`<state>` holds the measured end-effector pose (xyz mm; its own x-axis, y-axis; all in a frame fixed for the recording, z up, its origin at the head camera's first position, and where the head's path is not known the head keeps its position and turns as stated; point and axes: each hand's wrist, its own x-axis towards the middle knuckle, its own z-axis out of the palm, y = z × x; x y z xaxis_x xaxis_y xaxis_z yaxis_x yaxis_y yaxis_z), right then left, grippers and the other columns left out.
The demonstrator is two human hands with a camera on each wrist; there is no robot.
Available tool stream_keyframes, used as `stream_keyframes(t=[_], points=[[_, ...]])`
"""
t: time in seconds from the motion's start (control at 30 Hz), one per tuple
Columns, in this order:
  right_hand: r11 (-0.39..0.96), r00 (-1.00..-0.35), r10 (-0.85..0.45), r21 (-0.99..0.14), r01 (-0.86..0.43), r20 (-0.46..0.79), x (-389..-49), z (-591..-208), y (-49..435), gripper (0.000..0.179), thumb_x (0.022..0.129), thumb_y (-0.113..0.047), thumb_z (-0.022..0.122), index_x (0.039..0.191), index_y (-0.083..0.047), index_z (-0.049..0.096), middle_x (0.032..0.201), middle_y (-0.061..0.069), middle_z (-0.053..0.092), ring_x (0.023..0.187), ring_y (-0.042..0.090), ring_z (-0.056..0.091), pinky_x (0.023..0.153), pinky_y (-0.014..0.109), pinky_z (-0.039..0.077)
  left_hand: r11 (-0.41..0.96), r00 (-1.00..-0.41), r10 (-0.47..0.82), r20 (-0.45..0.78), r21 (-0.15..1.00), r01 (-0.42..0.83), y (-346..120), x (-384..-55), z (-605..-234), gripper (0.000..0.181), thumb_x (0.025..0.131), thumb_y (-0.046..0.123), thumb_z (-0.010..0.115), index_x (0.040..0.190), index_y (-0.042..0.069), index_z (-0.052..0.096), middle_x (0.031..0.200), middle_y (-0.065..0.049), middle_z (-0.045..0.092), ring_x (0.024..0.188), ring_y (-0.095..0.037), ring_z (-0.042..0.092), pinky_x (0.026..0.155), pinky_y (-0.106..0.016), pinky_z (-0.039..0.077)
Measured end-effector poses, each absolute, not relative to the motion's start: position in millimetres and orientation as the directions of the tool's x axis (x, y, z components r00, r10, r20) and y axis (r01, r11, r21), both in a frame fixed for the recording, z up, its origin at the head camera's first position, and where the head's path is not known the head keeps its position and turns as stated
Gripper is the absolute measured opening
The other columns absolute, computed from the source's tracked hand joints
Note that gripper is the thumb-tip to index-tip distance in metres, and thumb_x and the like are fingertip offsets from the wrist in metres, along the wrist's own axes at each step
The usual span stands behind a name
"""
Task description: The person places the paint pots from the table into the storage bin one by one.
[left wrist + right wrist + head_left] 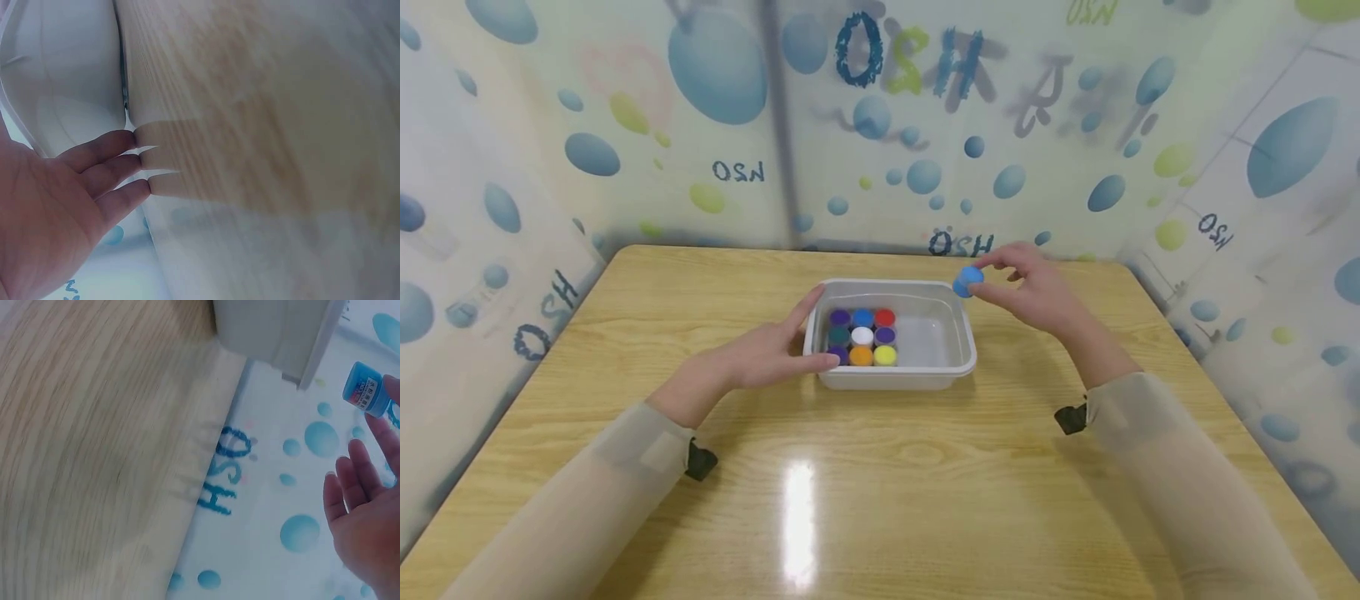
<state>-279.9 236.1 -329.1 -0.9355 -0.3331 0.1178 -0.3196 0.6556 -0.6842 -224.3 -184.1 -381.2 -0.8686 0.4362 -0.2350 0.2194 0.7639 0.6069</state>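
Observation:
A white plastic tub [895, 380] stands on the wooden table, with several small paint jars [862, 337] packed in rows in its left part. Their lids are purple, blue, red, dark green, white, orange and yellow. My left hand [756, 357] rests at the tub's left end, thumb over the front corner and index finger along the back corner. The left wrist view shows its other fingers [115, 169] extended beside the tub wall. Over the tub's back right corner, my right hand [1033, 292] pinches a blue paint jar [367, 390] between thumb and index finger; its label shows in the right wrist view.
The tub's right part shows its bare bottom [925, 333]. Under everything lies a glossy wooden table [925, 492] with a bright light reflection at the front. Curtains [925, 125] with blue and green dots and letters hang behind the table and at both sides.

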Motion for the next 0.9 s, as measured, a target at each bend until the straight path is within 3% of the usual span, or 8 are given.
stream_keyframes(t=[0.17, 0.33, 0.63, 0.9], points=[[0.672, -0.919, -0.380, -0.651, -0.354, 0.107, -286, -335, 214, 0.037, 0.100, -0.040, 0.082, 0.130, -0.019, 0.077, 0.147, 0.012, 0.054, 0.140, 0.033, 0.044, 0.118, 0.062, 0.041, 0.764, -0.872, 0.433, -0.230, 0.608, 0.218, -184, -225, -381, 0.119, 0.095, 0.083, 0.063, 0.172, 0.046, -0.019, 0.177, -0.026, 0.034, 0.156, -0.055, 0.045, 0.125, -0.074, 0.036], [0.675, -0.901, -0.431, -0.642, -0.363, 0.056, -290, -344, 197, 0.035, 0.098, -0.039, 0.083, 0.127, -0.020, 0.078, 0.160, 0.012, 0.049, 0.155, 0.038, 0.033, 0.124, 0.073, 0.033, 0.762, -0.870, 0.435, -0.230, 0.609, 0.220, -183, -226, -381, 0.119, 0.095, 0.083, 0.063, 0.173, 0.046, -0.019, 0.177, -0.025, 0.034, 0.156, -0.055, 0.045, 0.124, -0.074, 0.037], [0.672, -0.863, -0.503, -0.611, -0.418, 0.037, -299, -353, 180, 0.037, 0.095, -0.035, 0.086, 0.128, -0.017, 0.079, 0.167, 0.018, 0.047, 0.159, 0.042, 0.031, 0.130, 0.068, 0.026, 0.757, -0.865, 0.448, -0.226, 0.611, 0.232, -184, -226, -380, 0.118, 0.097, 0.080, 0.063, 0.174, 0.042, -0.018, 0.176, -0.028, 0.035, 0.155, -0.055, 0.046, 0.125, -0.074, 0.037], [0.738, -0.874, -0.485, -0.551, -0.390, -0.031, -305, -359, 167, 0.038, 0.094, -0.039, 0.087, 0.127, -0.022, 0.081, 0.169, 0.015, 0.046, 0.159, 0.041, 0.029, 0.131, 0.067, 0.023, 0.758, -0.863, 0.447, -0.235, 0.613, 0.225, -184, -223, -380, 0.118, 0.097, 0.079, 0.063, 0.174, 0.041, -0.019, 0.176, -0.028, 0.035, 0.154, -0.056, 0.046, 0.125, -0.074, 0.037]])
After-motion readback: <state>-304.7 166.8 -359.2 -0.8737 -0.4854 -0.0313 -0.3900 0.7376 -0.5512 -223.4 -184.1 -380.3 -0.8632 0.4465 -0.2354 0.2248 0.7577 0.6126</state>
